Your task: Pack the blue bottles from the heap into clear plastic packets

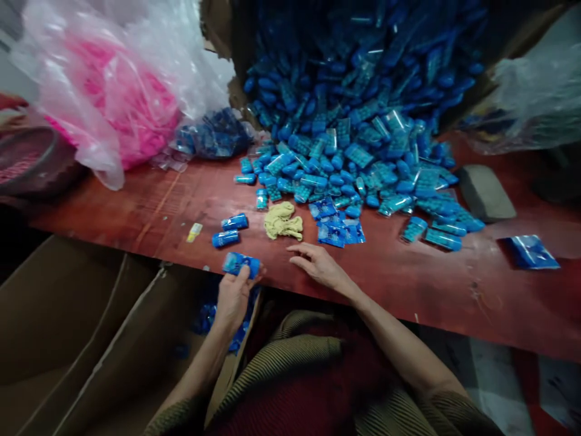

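A: L hand point(233, 298), status?
B: Pinching a blue pack point(238, 264), thumb on top, fingers round the far side. Pack's at tabletop point(385, 272) near edge, L of ctr.
A: R hand point(323, 267)?
B: Nothing in grip. Fingers loosely bent, thumb a bit apart. At near edge, approx. ctr. Touching the surface or not: can't tell.
A: Nearest to it?
B: Yellow cloth point(282, 221), crumpled, just past fingertips. Blue sachets point(333, 225) overlapping, R of cloth.
A: Past L hand?
B: Two blue tubes point(226, 238) on their sides, one behind the other. Small yellow-and-white piece point(194, 232) further L, nr same edge.
A: Far edge?
B: Big heap point(336, 151) of similar tubes, spilling from dark carton point(221, 27) twd ctr. Clear bag point(181, 54) w/ pink contents point(118, 100) at far L corner; bowl point(52, 136) at L end.
A: R side?
B: Grey block point(485, 192) beside heap. Flat blue packet point(534, 252) by itself, twd R end.
A: Below?
B: Loose blue pieces point(209, 318) under near edge, by L forearm.
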The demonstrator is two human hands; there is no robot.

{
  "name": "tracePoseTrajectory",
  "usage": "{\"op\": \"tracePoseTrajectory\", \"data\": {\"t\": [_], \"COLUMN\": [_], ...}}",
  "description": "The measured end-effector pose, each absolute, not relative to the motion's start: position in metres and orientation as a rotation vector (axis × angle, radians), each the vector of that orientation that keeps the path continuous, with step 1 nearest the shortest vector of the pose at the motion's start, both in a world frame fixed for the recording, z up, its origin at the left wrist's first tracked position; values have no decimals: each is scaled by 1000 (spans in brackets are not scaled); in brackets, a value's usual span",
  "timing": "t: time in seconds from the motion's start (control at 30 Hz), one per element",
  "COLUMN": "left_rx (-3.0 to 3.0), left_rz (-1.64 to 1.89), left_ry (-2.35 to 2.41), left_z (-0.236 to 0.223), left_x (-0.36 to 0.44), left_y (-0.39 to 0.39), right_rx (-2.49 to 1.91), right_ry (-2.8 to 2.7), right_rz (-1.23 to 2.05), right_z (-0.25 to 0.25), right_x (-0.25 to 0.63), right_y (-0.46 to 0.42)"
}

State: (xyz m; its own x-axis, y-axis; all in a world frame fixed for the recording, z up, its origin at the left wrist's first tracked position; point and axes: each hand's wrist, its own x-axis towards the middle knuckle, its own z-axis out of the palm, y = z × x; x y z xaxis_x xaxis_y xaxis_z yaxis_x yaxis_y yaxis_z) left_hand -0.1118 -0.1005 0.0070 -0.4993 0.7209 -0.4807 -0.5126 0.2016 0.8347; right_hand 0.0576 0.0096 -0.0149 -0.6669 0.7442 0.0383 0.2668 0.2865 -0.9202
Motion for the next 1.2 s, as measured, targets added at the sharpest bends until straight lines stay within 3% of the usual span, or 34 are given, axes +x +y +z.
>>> {"op": "tracePoseTrajectory", "data": {"t": [0.17,0.37,0.67,0.97,1.2], "left_rx": [54,6,277,322,302], "left_rz": [1620,1572,1678,1607,1636], "left_ry": [1744,2343,1910,1828,1344], "left_z": [-3,-28,-21,-24,-13], "left_x": [-174,-205,-189,-176,-155], "left_y": [-133,-163,-105,-88,-73], "right_rx": [-723,-828,-817,-750,-849], "right_ry": [-2321,-2704,-2840,-2326,-1849], "right_rz": [1116,847,618,1385,1784], "right_z": [-10,-14,-23,-26,-22], "right_x": [-32,-102,-109,-87,-49], "right_y": [26,29,19,24,16]}}
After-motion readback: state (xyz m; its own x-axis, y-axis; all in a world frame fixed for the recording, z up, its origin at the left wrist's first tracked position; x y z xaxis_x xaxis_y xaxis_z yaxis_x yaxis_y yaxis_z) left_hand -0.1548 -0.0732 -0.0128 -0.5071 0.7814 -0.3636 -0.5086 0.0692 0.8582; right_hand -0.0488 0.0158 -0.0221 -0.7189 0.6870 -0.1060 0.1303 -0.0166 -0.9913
